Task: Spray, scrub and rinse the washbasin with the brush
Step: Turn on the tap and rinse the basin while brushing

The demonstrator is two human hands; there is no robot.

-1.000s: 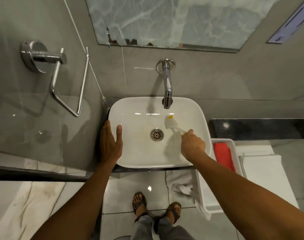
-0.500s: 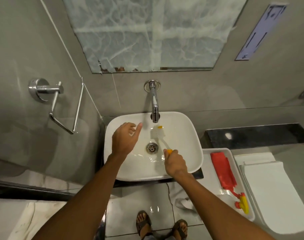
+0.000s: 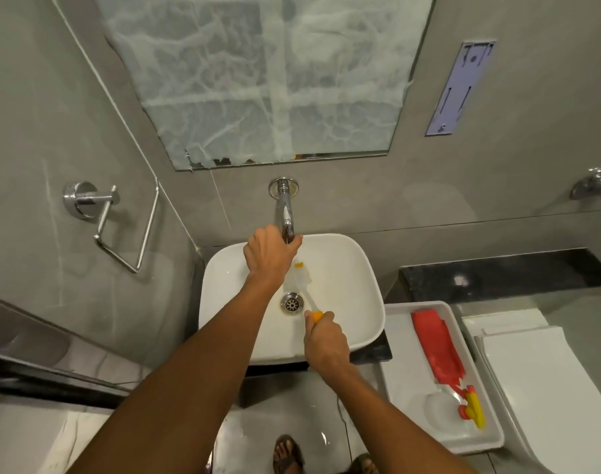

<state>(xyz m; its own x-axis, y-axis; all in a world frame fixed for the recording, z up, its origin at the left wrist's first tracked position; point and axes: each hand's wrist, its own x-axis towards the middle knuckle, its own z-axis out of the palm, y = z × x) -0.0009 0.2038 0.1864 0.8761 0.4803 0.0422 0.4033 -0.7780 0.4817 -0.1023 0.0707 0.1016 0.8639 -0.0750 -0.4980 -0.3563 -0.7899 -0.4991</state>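
The washbasin [image 3: 347, 278] is a white, rounded-rectangular bowl set below a wall-mounted chrome tap [image 3: 285, 213], with a round metal drain [image 3: 291, 303] near its centre. Its inner surface is glossy and faintly yellowish around the drain.

The brush [image 3: 304, 285] lies inside the bowl, running diagonally from the right of the drain toward the tap. It has a pale, translucent head with an orange tip and an orange handle end.

The right hand [image 3: 324, 343] has its fingers closed around the handle, over the front part of the bowl. The left hand [image 3: 270, 256] reaches to the spout end of the tap, fingers wrapped around it (the spout tip is mostly hidden by the hand).

To the right of the washbasin, a white rectangular tray [image 3: 400, 381] holds a red cloth [image 3: 436, 347] and, nearer its front end, a clear spray bottle [image 3: 442, 405] with a red-and-yellow trigger head, lying on its side.
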